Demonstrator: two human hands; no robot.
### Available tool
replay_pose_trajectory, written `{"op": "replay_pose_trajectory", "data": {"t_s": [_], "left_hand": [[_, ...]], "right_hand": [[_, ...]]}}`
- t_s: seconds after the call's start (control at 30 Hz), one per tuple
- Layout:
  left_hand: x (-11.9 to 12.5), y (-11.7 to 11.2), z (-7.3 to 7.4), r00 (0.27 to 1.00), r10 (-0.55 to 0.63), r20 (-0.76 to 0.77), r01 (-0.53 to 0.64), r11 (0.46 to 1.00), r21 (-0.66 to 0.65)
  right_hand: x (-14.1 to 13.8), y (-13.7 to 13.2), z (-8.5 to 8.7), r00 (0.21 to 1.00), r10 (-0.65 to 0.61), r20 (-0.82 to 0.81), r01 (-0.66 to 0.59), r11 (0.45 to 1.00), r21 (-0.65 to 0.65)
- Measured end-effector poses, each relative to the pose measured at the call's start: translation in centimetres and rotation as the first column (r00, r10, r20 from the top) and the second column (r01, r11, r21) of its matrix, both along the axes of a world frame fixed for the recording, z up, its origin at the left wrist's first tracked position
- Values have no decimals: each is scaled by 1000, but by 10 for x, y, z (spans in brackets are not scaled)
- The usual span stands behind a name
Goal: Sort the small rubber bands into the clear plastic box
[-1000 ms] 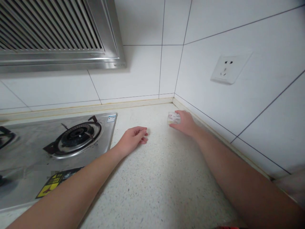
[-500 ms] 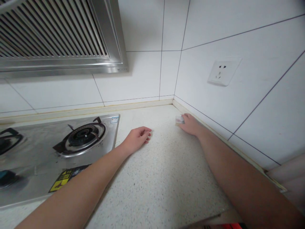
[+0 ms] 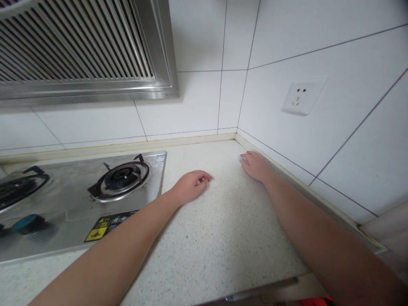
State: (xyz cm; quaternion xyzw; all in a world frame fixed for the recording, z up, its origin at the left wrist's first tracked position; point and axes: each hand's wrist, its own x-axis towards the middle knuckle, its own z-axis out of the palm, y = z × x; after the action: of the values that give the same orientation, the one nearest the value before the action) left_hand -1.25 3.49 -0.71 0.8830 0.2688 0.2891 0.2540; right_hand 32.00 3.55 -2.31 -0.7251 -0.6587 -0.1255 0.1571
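Note:
My right hand (image 3: 257, 166) lies on the countertop (image 3: 223, 229) by the right wall, near the back corner. Its fingers are closed on a small pale, partly see-through piece (image 3: 241, 160), mostly hidden under them, so its kind does not show. My left hand (image 3: 194, 187) rests on the counter between the stove and my right hand. Its fingers are loosely curled, with a small gap by the thumb, and I see nothing in them.
A steel gas stove (image 3: 73, 216) with black burners and a knob (image 3: 29, 224) takes up the left side. Over it hangs a range hood (image 3: 95, 91). A socket (image 3: 302, 97) sits on the right tiled wall. Something red (image 3: 315, 301) shows below the counter's front edge.
The view has shifted slightly, so the stove appears further right. My left hand has moved a little right. My right hand now covers more of the pale piece.

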Motion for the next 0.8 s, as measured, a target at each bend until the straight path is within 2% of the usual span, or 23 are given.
{"op": "replay_pose_trajectory", "data": {"t_s": [0.33,0.5,0.63,0.7,0.8], "left_hand": [[-3,-3,0,991,-22,-133,55,967,249],[-9,-9,4,981,6,-195,65,932,356],[-16,-11,8,970,48,-239,58,906,419],[-19,-11,9,962,61,-267,67,893,444],[-22,-11,10,951,63,-303,92,878,470]], "right_hand": [[-5,-10,-2,997,-71,18,71,997,11],[-35,-16,-2,996,-85,25,86,996,-26],[-62,-20,-1,999,-15,36,18,997,-70],[-69,-22,-2,999,12,51,-8,998,-65],[-72,-25,-2,999,-23,49,26,999,-46]]}}
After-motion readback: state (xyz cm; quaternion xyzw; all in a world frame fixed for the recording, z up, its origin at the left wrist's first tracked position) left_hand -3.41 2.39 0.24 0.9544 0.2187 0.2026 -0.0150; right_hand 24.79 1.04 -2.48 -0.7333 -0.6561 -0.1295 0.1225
